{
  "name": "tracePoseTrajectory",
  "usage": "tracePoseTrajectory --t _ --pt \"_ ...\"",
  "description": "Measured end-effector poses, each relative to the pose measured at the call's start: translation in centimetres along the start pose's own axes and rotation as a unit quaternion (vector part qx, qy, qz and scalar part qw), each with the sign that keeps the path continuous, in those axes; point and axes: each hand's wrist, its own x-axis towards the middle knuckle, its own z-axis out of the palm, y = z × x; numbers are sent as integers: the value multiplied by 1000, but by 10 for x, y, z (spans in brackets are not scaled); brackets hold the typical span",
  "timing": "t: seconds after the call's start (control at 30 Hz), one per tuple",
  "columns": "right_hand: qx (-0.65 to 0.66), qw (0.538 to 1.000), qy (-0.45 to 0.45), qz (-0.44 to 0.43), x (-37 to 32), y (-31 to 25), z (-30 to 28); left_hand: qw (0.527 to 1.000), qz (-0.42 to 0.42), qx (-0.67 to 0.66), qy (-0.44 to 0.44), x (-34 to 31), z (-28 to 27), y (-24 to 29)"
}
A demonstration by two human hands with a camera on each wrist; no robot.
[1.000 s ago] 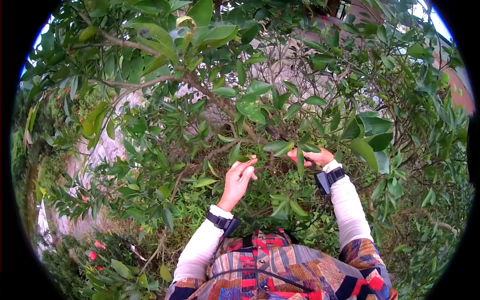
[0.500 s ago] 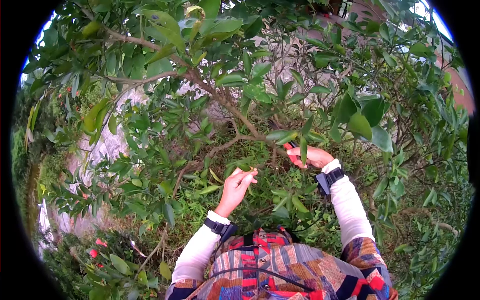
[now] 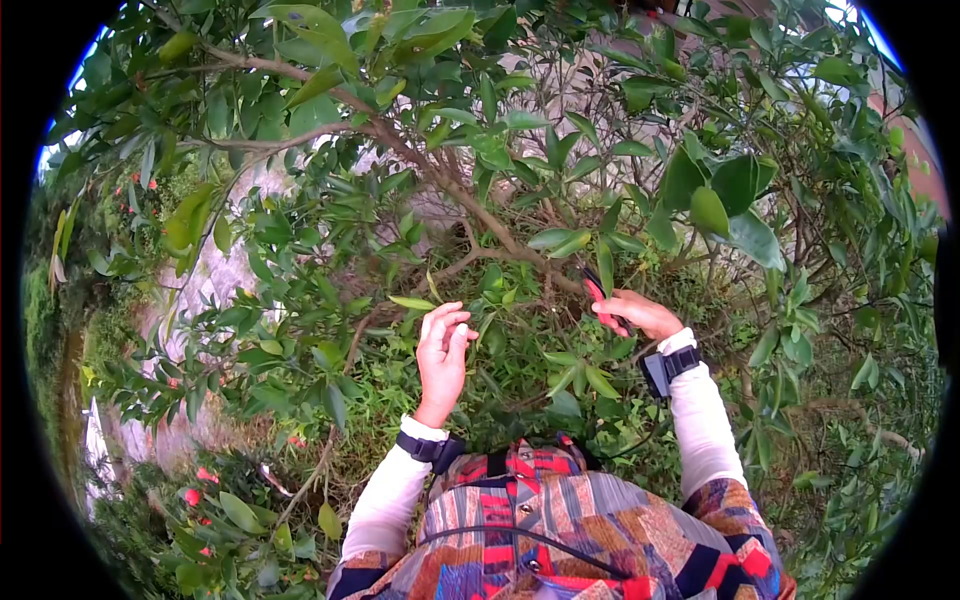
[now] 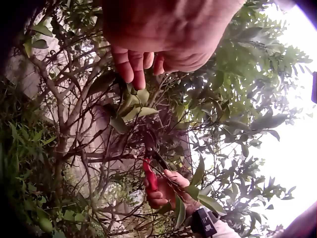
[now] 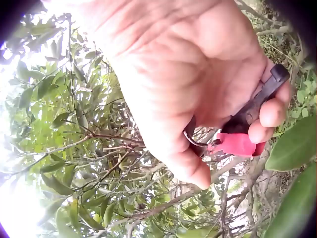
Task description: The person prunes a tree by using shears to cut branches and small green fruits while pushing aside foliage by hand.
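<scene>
My right hand (image 3: 640, 315) grips red-and-black pruning shears (image 3: 597, 288) among the leaves. In the right wrist view the fingers curl round the shears' handles (image 5: 237, 144), and the thumb lies apart on the near side. From the left wrist view, the shears' red handle (image 4: 150, 176) shows with the blades pointing up toward the twigs. My left hand (image 3: 442, 360) is raised to the left of the shears with loosely bent fingers. Its fingertips are right by a small cluster of green leaves (image 4: 131, 106), the thumb apart from the fingers.
A thick branch (image 3: 470, 205) runs down from the upper left toward the right hand. Broad leaves (image 3: 710, 205) hang above the right wrist. Low green plants (image 3: 500, 375) grow beneath the hands. Red flowers (image 3: 192, 496) show at lower left.
My left hand has moved left and its fingers have loosened and spread. The shears in my right hand now show more plainly, with the right hand shifted slightly right.
</scene>
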Motion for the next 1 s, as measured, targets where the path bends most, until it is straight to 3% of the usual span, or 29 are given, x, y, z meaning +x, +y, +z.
tracePoseTrajectory --t 0.23,0.63,0.77,0.87,1.0 --pt "-3 997 73 31 -2 23 -9 1000 12 4 25 -6 -7 5" --pt "11 999 15 41 22 -4 -8 988 1 49 143 -55 -53 11" --pt "-27 999 22 32 41 -8 -21 984 -11 74 161 -69 -68 7" --pt "-83 994 16 72 55 -16 -31 983 -19 77 164 -75 -69 1" --pt "-57 993 32 95 65 -23 -34 984 -37 64 163 -80 -61 -1"
